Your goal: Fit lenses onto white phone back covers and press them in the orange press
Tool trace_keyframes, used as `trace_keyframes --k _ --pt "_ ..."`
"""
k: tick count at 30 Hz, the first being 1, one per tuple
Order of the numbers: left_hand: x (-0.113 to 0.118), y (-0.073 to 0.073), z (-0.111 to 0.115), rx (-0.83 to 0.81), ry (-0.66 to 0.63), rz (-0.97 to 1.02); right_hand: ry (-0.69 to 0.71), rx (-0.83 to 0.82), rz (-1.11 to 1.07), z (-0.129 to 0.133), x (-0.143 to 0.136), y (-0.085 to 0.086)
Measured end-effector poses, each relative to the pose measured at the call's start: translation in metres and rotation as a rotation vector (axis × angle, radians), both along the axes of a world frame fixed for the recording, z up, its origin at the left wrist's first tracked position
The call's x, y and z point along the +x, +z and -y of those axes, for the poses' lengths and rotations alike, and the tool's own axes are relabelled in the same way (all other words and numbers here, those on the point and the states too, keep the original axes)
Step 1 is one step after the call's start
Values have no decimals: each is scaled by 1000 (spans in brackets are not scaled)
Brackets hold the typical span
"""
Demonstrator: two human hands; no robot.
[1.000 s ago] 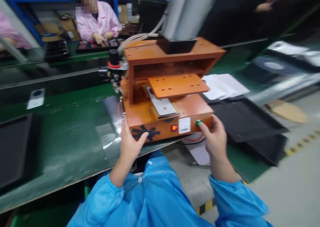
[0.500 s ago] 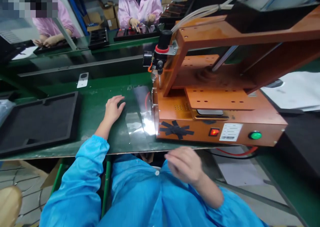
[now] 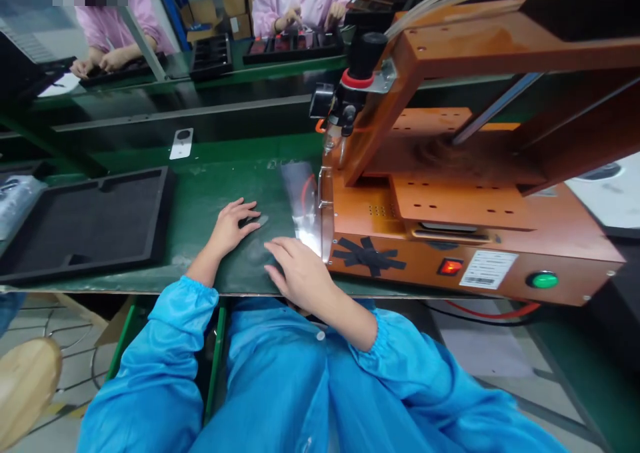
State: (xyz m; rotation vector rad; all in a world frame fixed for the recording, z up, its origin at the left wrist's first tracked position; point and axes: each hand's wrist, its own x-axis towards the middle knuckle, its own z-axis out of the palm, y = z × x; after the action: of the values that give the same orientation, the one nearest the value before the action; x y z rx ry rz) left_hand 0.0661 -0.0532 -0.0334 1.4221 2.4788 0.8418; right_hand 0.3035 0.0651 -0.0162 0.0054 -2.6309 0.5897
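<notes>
My left hand (image 3: 234, 228) rests on the green tabletop (image 3: 200, 193), its fingers apart and nothing held. Just right of it, my right hand (image 3: 300, 270) is over the table's front edge, thumb and fingers spread and empty. Beside the hands stands an orange press machine (image 3: 430, 253) with a lit red switch (image 3: 451, 267) and a green button (image 3: 543, 280). A pale flat item lies under the machine's orange plate (image 3: 460, 203). Between my hands and the machine is a shiny reflective patch on the table.
A black foam tray (image 3: 90, 223) lies at the left. A small white card (image 3: 181, 144) with a dark circle is farther back. Across the bench, two people in pink work over black trays (image 3: 295, 46). A wooden stool (image 3: 30, 390) stands at lower left.
My right hand has moved up and left from in front of my body to the table, beside my left hand. The view has shifted, with the machine farther right in it.
</notes>
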Motion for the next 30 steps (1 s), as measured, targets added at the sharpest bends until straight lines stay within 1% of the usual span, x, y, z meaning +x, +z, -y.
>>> trace_keyframes --k 3,6,7,9,11,12,13,14,16,17,18,19,20,21,23,24,25,26,30 --pt "11 3 6 59 39 9 67 16 96 13 -8 -17" --pt "30 9 19 122 140 -12 94 27 80 18 -4 -35" --pt "41 12 26 159 196 -37 94 39 58 18 0 -38" --pt "71 15 46 262 331 -110 97 88 12 19 11 -41" --pt "110 14 72 377 478 -163 116 146 8 20 24 -41" --pt "130 11 86 423 553 -152 126 177 19 20 31 -40" --pt "150 8 100 439 602 -108 136 209 28 21 38 -38" --pt "168 3 113 426 599 -7 142 238 34 21 45 -36" --pt "198 -5 129 346 489 313 135 276 13 22 56 -30" --pt "209 -9 131 314 429 490 136 281 -15 22 61 -27" --pt "216 -11 131 313 400 651 142 275 -43 23 65 -24" --pt "219 -12 127 347 415 784 156 265 -64 24 68 -20" --pt "219 -13 123 408 481 881 180 252 -82 26 71 -16" --pt "215 -12 118 487 589 935 212 238 -96 28 74 -13" --pt "204 -8 110 617 794 966 275 215 -105 32 78 -8" --pt "197 -5 108 654 858 963 298 206 -106 35 80 -8" --pt "192 -2 108 679 889 955 316 201 -107 37 81 -9" --pt "187 1 108 699 887 949 330 198 -106 40 82 -10" --pt "178 11 106 791 811 928 383 142 -43 47 80 -14"
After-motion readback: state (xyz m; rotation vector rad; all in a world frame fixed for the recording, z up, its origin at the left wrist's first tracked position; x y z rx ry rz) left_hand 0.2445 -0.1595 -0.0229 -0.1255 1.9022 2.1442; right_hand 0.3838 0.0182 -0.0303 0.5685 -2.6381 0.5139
